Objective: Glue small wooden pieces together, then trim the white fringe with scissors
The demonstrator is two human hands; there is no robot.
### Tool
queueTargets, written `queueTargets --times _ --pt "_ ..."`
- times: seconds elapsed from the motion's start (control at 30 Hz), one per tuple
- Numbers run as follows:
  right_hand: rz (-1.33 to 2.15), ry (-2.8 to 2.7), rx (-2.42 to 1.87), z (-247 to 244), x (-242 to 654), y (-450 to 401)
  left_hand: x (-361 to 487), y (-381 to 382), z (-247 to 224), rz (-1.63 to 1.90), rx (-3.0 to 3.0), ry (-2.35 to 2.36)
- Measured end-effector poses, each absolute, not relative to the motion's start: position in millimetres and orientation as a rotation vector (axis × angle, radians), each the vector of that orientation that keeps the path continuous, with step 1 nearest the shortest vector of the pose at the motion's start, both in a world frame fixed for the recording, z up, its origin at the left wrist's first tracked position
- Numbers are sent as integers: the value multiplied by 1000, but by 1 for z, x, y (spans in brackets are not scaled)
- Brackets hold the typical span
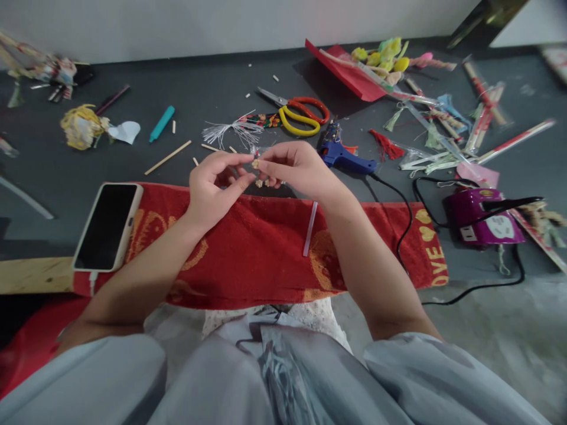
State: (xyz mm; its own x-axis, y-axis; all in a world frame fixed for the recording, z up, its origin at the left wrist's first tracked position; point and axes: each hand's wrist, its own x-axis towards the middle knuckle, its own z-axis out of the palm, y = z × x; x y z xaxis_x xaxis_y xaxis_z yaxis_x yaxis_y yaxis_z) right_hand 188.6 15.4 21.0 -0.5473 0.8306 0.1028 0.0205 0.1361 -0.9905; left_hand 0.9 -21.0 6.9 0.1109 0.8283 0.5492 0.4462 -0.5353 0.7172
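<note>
My left hand (220, 183) and my right hand (299, 168) meet over the back edge of the red towel (266, 248), fingertips nearly touching. Pinched between them is a small cream-coloured piece (256, 164), with a tiny red and clear bit just above it. More small cream pieces (259, 184) show just below the fingertips; whether they hang or lie there I cannot tell. Fingers of both hands are curled in. Right behind the hands lies a bundle of white strings (233, 131). A blue glue gun (348, 158) rests to the right of my right hand.
Orange-and-yellow scissors (301, 115) lie behind the hands. A phone (107, 227) sits on the towel's left end. A teal marker-like stick (162, 124) and a thin wooden stick (167, 157) lie at left. Cords run rightward to a purple power box (485, 217).
</note>
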Motion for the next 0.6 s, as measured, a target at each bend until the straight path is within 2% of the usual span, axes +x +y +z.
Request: queueTargets --times 0.33,0.6 --pt "634 -2144 -1449 25 206 21 0 -17 4 1258 2043 1403" --pt "404 -2362 -1542 20 208 20 1 -18 4 1233 2095 1403"
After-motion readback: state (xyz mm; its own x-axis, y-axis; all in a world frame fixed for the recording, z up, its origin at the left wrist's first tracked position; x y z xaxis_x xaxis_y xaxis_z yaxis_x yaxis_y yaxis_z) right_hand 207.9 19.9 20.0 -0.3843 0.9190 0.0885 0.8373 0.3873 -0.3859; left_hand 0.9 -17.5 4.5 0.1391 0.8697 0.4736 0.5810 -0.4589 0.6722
